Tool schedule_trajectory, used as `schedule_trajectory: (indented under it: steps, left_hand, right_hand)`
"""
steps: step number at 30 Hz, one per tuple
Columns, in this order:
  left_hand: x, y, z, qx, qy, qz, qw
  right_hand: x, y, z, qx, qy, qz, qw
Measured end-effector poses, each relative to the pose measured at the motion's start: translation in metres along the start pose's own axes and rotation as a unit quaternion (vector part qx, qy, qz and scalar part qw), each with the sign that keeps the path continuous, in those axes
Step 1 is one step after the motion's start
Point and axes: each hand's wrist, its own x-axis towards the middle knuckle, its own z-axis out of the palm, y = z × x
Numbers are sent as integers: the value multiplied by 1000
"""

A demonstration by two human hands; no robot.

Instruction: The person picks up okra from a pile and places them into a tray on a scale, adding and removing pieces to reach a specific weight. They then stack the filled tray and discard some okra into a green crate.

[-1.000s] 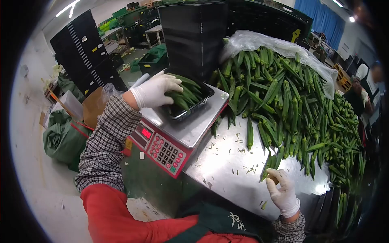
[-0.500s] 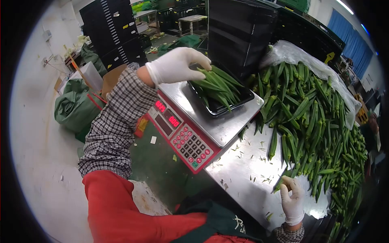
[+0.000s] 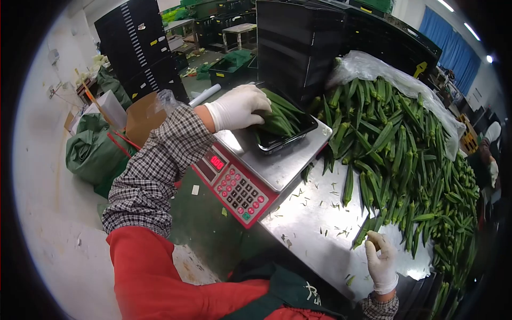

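Head camera, looking down over a steel table (image 3: 314, 213). The left hand (image 3: 240, 106), in a white glove, is lying over the okra in a black tray (image 3: 285, 125), which is sitting on the platform of a red scale (image 3: 250, 181) at the table's left end. Its fingers are bending down over the pods, but it is not possible to tell whether they are gripping or only pressing. The right hand (image 3: 381, 261), also gloved, is curling shut at the table's near edge, pinching the end of a single pod (image 3: 362, 237) that is lying at the foot of a big okra pile (image 3: 405, 149).

Risks, as a judgement: the tray is resting close to the platform's far right corner, so a push from the left hand could be sliding it off into the pile. Any weight from that hand could also be falsifying the reading. Some pods are sticking out over the tray's rim and could be dropping out. The pile is spreading right to the table's edge, so loose pods could be rolling to the floor.

Writing: the scale's display (image 3: 217, 162) is glowing with red digits, too small to read, and its keypad (image 3: 240, 192) legends are not legible. White characters on the green apron (image 3: 310, 292) are showing but cannot be made out. A yellow label (image 3: 421, 68) on the black crates (image 3: 296, 42) behind is too small to read.
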Motion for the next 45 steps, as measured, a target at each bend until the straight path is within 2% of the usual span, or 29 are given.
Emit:
schedule_trajectory:
  steps: [2, 3, 5, 7, 10, 14, 24, 31, 35, 38, 42, 45]
  left_hand:
    - [1, -5, -4, -51, 26, -30, 998]
    - [-1, 2, -10, -74, 63, -75, 992]
    - [1, 11, -29, -161, 74, -128, 976]
    - [0, 10, -37, -212, 106, -152, 960]
    - [2, 12, -47, -197, 149, -120, 962]
    - [4, 19, -55, -52, 151, -41, 986]
    - [4, 16, -41, 47, 153, -31, 987]
    - [4, 18, -37, 94, 166, -6, 982]
    - [8, 30, -35, 87, 210, 34, 973]
    - [26, 81, -34, 58, 244, 157, 955]
    - [59, 152, 5, -27, 186, 291, 938]
    - [92, 186, 59, -33, 110, 351, 929]
  right_hand:
    - [-1, 4, -1, 4, 3, 0, 1000]
    - [-2, 6, -1, 5, 3, 0, 1000]
    - [-3, 7, -2, 11, 2, 2, 1000]
    - [-4, 8, -3, 16, 3, 2, 1000]
    - [-6, 9, -5, 19, 5, 1, 1000]
    - [-9, 7, -7, 20, 7, 8, 1000]
    - [-21, 18, -15, 31, 3, 59, 998]
    - [-22, 17, -14, 21, 11, 42, 999]
    - [-20, 21, -10, 22, 28, 20, 999]
    - [-18, 17, -9, 24, 30, 18, 999]
    - [-15, 5, -6, 45, 20, -20, 999]
    - [-22, -1, -6, 68, 20, 3, 997]
